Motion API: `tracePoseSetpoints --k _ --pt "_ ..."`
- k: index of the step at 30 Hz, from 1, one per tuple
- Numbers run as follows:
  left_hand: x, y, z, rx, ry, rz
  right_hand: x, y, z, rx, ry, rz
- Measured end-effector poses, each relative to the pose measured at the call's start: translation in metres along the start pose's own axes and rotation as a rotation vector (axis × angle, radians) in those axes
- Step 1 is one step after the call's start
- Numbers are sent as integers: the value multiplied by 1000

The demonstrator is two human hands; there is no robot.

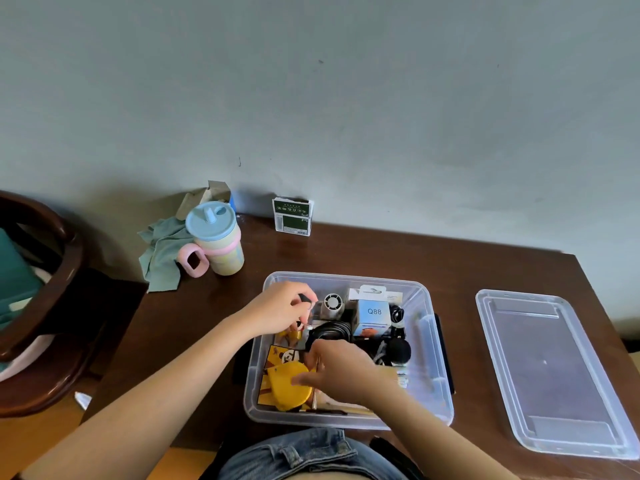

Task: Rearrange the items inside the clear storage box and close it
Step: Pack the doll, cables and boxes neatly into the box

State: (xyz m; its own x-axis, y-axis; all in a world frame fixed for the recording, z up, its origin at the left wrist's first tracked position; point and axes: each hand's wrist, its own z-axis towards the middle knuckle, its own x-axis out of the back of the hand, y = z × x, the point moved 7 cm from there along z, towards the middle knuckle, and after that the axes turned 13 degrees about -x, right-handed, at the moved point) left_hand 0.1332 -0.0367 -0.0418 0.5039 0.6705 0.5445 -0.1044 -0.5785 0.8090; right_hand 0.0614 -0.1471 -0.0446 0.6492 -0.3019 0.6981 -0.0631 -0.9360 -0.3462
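Right hand [332,370] pinches the yellow case [289,389] inside the clear box [429,344].

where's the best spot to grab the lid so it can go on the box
Grip the clear lid by its long left edge, the side nearest the clear storage box. It lies flat on the table, apart from the box and bare, so fingers probably have to hook under the raised rim.

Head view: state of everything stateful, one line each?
clear storage box: open, items inside
lid: off, flat on the table right of the box
sippy cup: upright, lid on
green carton: upright by the wall
left hand: pinching a small dark item
right hand: on the yellow item, grip unclear
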Motion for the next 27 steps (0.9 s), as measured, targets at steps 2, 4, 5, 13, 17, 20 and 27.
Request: tracePoseSetpoints --k 2,4,5,13,17,20,27 --pt "-7 4 -1 -51 -20 20 21 15 2 -65 153 32" --pt "-14 11 2 -97 -30 53 41 44 5 -135 256 -11" --pt "-17 14 4 -113 -33 66 44 59 6 -145 231 -37" --pt "-42 39 23 -173 -108 113 4 108 -10 -93 -120 210" --pt "-60 46 19 -206 -264 188 3 116 -6 -129 -64 260" --pt "-91 46 4 -192 -567 198 22 126 -2 -261 208 132" --pt "-105 47 -9 -183 -749 178 30 117 23 -405 264 -346"
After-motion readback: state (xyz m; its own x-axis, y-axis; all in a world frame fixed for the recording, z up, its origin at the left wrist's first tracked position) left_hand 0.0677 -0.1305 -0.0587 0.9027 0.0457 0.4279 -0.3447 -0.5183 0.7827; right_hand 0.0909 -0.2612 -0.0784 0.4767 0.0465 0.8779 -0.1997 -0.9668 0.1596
